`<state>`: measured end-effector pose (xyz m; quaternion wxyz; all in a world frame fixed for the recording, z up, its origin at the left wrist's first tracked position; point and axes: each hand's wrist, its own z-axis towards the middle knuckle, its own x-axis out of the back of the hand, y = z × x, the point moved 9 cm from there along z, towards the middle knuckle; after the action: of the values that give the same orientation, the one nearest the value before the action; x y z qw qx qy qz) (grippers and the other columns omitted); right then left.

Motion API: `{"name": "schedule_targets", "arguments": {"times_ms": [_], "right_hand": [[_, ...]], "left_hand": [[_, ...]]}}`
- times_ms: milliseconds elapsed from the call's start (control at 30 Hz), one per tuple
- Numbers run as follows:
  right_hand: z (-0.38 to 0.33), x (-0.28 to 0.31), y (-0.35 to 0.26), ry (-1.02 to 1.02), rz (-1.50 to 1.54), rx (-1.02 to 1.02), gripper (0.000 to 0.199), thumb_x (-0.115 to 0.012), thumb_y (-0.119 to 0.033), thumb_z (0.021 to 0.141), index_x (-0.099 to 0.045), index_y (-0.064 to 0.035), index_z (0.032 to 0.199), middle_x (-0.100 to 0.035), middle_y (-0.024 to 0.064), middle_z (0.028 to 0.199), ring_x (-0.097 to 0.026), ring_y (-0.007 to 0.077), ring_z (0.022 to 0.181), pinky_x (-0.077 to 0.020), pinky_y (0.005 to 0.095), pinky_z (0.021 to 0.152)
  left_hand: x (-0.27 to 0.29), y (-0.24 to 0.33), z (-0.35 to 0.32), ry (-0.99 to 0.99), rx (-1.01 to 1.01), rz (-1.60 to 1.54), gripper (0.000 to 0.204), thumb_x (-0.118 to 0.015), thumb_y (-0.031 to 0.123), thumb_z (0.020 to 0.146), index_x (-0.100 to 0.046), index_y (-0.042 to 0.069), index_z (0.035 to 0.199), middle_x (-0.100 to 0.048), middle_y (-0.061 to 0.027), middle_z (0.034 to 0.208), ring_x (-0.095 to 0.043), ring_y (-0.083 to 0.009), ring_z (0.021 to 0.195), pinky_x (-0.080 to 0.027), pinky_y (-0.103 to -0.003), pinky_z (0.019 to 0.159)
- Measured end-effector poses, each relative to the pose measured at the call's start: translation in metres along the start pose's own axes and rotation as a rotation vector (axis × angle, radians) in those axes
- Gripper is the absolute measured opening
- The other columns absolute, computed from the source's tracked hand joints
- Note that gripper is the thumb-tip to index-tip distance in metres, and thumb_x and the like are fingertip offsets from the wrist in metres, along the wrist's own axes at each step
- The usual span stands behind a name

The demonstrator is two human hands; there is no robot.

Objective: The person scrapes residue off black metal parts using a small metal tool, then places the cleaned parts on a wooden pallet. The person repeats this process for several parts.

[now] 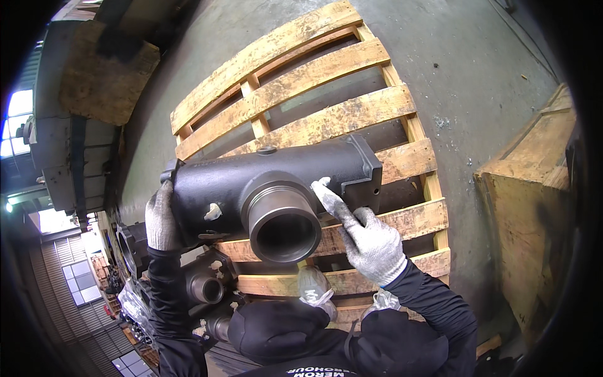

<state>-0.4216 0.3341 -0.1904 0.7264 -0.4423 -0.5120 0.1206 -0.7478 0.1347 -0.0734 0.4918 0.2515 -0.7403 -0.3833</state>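
Note:
A large black cast-metal housing (220,182) lies across the middle of the view, over a wooden pallet. From its near side juts a round, open-mouthed pipe neck (284,226) with a machined rim. My left hand (162,220), in a grey-white knit glove, grips the housing's left end; some of its fingers are hidden. On the other side, my gloved right hand (370,242) reaches to the housing just right of the neck. Its index finger is stretched out to the surface, apart from the thumb, and it grasps nothing. A pale patch (213,212) marks the black surface.
The slatted wooden pallet (301,66) rests on a grey concrete floor (465,75). More dark castings (207,286) sit at lower left, close to my legs. A wooden crate (527,182) stands at right. Dark machinery with a brown board (107,72) is at upper left.

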Motion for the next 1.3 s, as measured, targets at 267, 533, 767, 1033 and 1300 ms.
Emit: {"name": "schedule_targets", "arguments": {"times_ms": [267,533,767,1033,1300], "right_hand": [[-0.006,-0.006,0.005,-0.046,-0.041,0.018,0.063,-0.070,-0.012,0.084,-0.055,-0.0141,0.145,-0.060,0.0116,0.096,-0.065,0.0315,0.070,-0.0548,0.0418,0.059],[-0.016,0.002,0.007,0.002,-0.008,0.019,0.062,-0.070,-0.014,0.086,-0.055,-0.0151,0.146,-0.061,0.0123,0.100,-0.066,0.0309,0.076,-0.0557,0.0405,0.062],[0.005,-0.013,-0.001,0.015,-0.138,0.069,0.055,-0.064,-0.019,0.092,-0.054,-0.0084,0.145,-0.060,0.0139,0.098,-0.065,0.0279,0.078,-0.0553,0.0379,0.059],[-0.016,0.005,-0.003,-0.104,-0.127,-0.024,0.061,-0.068,-0.016,0.087,-0.053,-0.0113,0.146,-0.059,0.0130,0.096,-0.066,0.0292,0.075,-0.0556,0.0393,0.059],[-0.005,-0.002,-0.002,-0.022,-0.035,0.009,0.052,-0.069,-0.012,0.086,-0.060,-0.0102,0.138,-0.060,0.0118,0.097,-0.065,0.0324,0.069,-0.0546,0.0424,0.060]], "left_hand": [[0.001,0.003,-0.002,0.006,0.007,0.073,0.050,-0.054,0.040,0.102,-0.068,-0.008,0.112,-0.072,-0.0125,0.097,-0.065,-0.0167,0.084,-0.053,-0.033,0.078],[0.000,0.002,-0.001,0.009,0.007,0.039,0.051,-0.055,0.040,0.102,-0.067,-0.008,0.112,-0.071,-0.0131,0.097,-0.065,-0.0171,0.084,-0.052,-0.034,0.079],[0.005,0.009,0.004,-0.047,-0.187,0.241,0.049,-0.058,0.039,0.101,-0.067,-0.007,0.118,-0.071,-0.0117,0.103,-0.066,-0.0170,0.091,-0.052,-0.032,0.083],[0.005,0.002,0.002,-0.032,-0.044,0.137,0.050,-0.058,0.039,0.100,-0.067,-0.007,0.118,-0.071,-0.0109,0.103,-0.065,-0.0161,0.090,-0.052,-0.031,0.083],[-0.003,0.012,0.001,0.036,-0.040,0.190,0.047,-0.056,0.040,0.102,-0.069,-0.004,0.092,-0.065,-0.0074,0.076,-0.057,-0.0141,0.069,-0.047,-0.032,0.063]]}}
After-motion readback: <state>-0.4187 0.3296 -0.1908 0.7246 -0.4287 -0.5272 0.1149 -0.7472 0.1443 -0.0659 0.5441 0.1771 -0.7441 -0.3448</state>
